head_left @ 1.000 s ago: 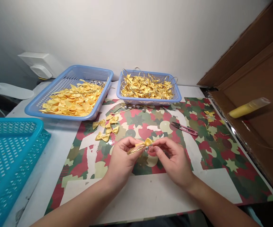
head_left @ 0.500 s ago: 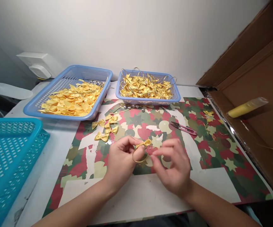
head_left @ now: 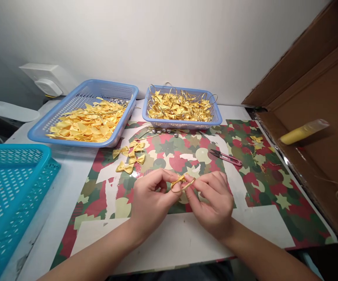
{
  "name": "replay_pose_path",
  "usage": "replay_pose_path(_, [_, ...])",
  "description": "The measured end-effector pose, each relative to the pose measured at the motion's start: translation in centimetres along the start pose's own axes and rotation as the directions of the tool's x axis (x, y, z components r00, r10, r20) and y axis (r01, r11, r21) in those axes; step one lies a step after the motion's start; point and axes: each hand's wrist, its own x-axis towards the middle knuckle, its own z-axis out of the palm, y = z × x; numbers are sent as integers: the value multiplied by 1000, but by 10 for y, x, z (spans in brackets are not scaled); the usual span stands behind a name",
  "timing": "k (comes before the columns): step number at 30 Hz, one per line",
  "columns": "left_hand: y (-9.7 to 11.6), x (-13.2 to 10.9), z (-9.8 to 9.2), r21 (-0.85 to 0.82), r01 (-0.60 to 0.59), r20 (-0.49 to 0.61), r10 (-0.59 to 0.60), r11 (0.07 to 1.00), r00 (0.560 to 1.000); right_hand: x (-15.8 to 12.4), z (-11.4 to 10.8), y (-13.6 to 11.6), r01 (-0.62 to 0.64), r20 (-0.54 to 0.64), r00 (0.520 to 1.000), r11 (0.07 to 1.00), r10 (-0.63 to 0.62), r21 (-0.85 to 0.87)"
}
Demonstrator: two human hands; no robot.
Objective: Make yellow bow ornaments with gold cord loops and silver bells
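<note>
- Over the patterned sheet [head_left: 169,146], two hands meet almost tip to tip, and right between them sits the small yellow bow [head_left: 181,178]!
- Left hand [head_left: 153,197]: thumb and forefinger pinched together on the bow, with gold cord [head_left: 190,183] curving about the thumb tip.
- Right hand [head_left: 212,201]: thumb and forefinger closed on the cord, right up against the bow; whether anything else hides in that pinch, I cannot tell.
- Delicate stuff, this, cord worked against ribbon by the look of it, so the left pinch should do the steadying: firm at the bow's middle, its wings spared from crushing.
- The right, I'd judge, wants small, gentle pulls, cord drawn snug without a kink or a twisted bow.
- Four loose bows [head_left: 136,159] lie ahead to the left, pink-handled snips [head_left: 230,158] ahead to the right, apart from the fingers.
- Farther back, silver bells [head_left: 176,135] lie before a heaped blue basket [head_left: 183,124], nicely out of the way.
</note>
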Motion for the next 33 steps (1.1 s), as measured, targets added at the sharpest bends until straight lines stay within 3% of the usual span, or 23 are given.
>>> replay_pose_path(5, [1, -1, 1, 2, 16, 43, -16, 1000, 999, 0, 2, 2, 15, 15, 1000, 1000, -15, 14])
replay_pose_path(11, [-6, 10, 1, 22, 204, 41, -204, 979, 978, 5, -8, 5, 4, 5, 1000, 971, -5, 240])
replay_pose_path(14, [-11, 17, -2, 41, 250, 14, -251, 967, 968, 19, -22, 14, -39, -102, 990, 886, 96, 461])
replay_pose_path(18, [-14, 24, -4, 53, 272, 11, -273, 961, 962, 42, -52, 25, -18, -242, 933, 706, 267, 708])
replay_pose_path(21, [-13, 27, -3, 53, 252, 28, -254, 966, 967, 53, -74, 29, -53, -208, 927, 656, 312, 753])
replay_pose_path(25, [-13, 27, -1, 8, 216, 49, -216, 976, 975, 56, -85, 30, -72, -105, 963, 610, 250, 789])
replay_pose_path(29, [-13, 28, -1, -82, 292, 66, -287, 953, 956, 54, -82, 26, -126, 29, 982, 538, 185, 834])
replay_pose_path(33, [-10, 30, -2, -196, 400, 100, -387, 896, 917, 48, -80, 19, -217, 146, 973, 499, 179, 839])
